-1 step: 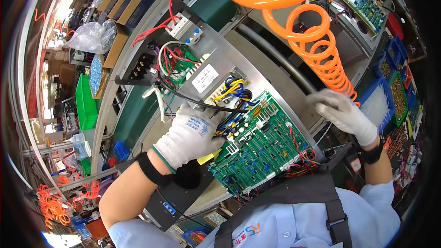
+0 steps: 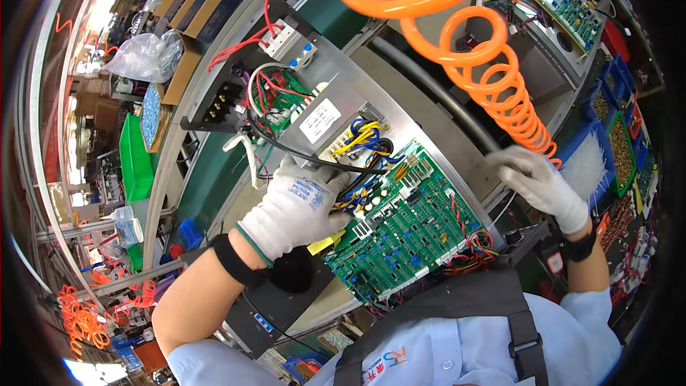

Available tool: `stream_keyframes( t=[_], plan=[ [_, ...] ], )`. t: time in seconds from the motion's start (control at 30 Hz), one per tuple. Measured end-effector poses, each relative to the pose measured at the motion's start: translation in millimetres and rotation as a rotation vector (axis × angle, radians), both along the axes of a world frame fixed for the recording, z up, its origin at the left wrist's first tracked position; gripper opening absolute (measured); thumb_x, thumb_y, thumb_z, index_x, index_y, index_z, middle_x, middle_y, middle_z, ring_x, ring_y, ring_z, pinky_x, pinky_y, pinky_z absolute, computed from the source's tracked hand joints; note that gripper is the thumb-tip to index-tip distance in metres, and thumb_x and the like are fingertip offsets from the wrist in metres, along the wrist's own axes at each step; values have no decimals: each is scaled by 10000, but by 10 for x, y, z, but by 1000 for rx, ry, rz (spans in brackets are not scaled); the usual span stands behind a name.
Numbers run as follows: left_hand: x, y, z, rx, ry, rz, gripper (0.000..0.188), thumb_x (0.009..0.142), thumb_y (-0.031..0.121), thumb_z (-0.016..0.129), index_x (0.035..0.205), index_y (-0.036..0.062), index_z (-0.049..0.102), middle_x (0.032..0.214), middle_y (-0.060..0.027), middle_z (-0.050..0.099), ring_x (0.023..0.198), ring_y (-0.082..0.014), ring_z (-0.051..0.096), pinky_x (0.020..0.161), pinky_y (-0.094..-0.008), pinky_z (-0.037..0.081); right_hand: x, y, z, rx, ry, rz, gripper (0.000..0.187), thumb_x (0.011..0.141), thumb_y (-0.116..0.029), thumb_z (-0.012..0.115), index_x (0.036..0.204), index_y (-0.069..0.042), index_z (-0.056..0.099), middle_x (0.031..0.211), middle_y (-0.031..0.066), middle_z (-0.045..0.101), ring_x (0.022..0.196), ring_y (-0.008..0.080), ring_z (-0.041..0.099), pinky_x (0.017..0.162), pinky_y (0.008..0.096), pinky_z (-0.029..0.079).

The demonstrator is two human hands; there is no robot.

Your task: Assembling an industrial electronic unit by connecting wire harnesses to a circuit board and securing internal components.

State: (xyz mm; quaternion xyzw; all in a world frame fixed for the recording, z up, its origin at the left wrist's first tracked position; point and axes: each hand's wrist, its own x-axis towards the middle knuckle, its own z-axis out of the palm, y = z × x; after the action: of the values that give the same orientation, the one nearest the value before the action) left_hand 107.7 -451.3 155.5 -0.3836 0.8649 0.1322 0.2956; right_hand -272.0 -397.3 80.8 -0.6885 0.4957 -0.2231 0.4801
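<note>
My left hand (image 2: 296, 204), in a white glove, reaches into the metal chassis (image 2: 325, 93). Its fingers and thumb close round a wire bundle (image 2: 351, 196) of blue, yellow and black strands; the fingertips are partly hidden. A black cable (image 2: 314, 160) passes just above the fingers. Beside this hand a large green circuit board (image 2: 407, 232) with rows of small parts lies tilted over the chassis. My right hand (image 2: 543, 189), also gloved, hovers right of the board, near the coiled orange air hose (image 2: 500, 89). Its fingers are smeared by motion, and nothing shows clearly in them.
Blue bins (image 2: 589, 154) and a green bin (image 2: 620, 154) of small metal parts stand at the right. Another circuit board (image 2: 554, 3) lies at the upper right. A green tray (image 2: 136, 161) and cardboard boxes (image 2: 179, 71) fill the left side.
The orange hose has swung slightly to the left. My right hand has shifted a little; my left hand stays nearly in place at the wires.
</note>
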Motion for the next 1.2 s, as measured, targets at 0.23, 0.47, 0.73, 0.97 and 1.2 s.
stream_keyframes(
  t=[0.23,0.47,0.73,0.97,1.2],
  plan=[
    [-16,-54,48,19,-61,-41,700,796,591,659,1313,120,645,1277,-108,667,1150,-294,633,992,-455,433,-298,910,-300,353,-107,-354,484,1018,-408,569,1180,39,660,1036,91,691,939,182,632,864,325,506],
    [88,-108,20,70,34,-88,709,810,580,674,1293,62,641,1169,-169,686,1090,-355,655,987,-454,473,-253,1025,-39,236,-78,-399,470,1025,-404,571,1173,34,659,1005,92,676,923,174,626,851,316,503],
    [379,-344,4,167,161,-89,385,1000,250,519,1283,-2,587,1081,-188,674,930,-327,676,844,-413,533,-170,1603,-237,119,-65,-829,437,1052,-372,545,1197,26,655,1011,58,684,892,131,625,846,282,513],
    [337,-122,-181,14,347,89,305,942,148,555,1198,116,717,955,-181,723,849,-306,719,788,-415,554,-457,2164,-750,169,-1,-932,436,1058,-415,517,1089,-16,689,882,20,665,763,86,594,687,232,484],
    [410,-69,-130,295,664,947,351,968,365,644,1095,58,755,721,-62,698,681,-171,667,633,-355,509,-662,2535,-1427,605,-167,-1015,490,1024,-511,537,1063,-47,691,900,21,679,784,108,633,708,261,511]
  ],
)
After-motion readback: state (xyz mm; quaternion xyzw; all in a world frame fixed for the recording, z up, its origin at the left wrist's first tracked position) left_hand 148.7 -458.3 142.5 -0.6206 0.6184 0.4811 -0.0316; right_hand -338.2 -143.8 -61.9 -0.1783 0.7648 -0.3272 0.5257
